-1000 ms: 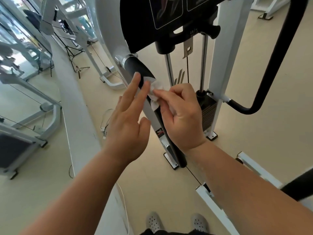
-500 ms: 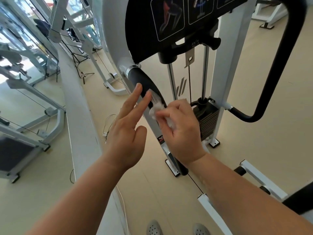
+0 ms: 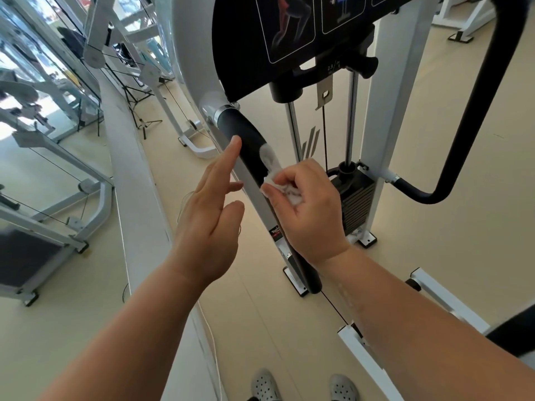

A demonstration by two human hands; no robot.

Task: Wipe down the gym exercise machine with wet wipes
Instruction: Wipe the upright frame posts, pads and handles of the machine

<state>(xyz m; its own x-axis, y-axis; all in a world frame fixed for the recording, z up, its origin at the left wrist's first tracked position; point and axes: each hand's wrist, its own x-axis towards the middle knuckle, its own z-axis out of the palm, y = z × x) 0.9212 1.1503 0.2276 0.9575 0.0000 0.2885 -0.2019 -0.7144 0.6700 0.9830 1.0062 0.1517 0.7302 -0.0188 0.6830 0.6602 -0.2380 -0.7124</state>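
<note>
Crumpled white wet wipe [image 3: 278, 183] sits pinched in the right hand [image 3: 309, 215] against the machine's black padded grip bar [image 3: 246, 137], left hand [image 3: 208, 215] straight-fingered alongside, so mid-wipe I'd say, next probably dragging it down the bar.

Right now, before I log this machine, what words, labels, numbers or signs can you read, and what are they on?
"2.3", probably; the print after it is blurred: small white figures on the black bracket under the placard.
Placard: exercise pictograms only, no readable words.
Red and black sticker on the white post: too small to read.
Three slanted stripes above the weight stack: a logo, no letters.
</note>
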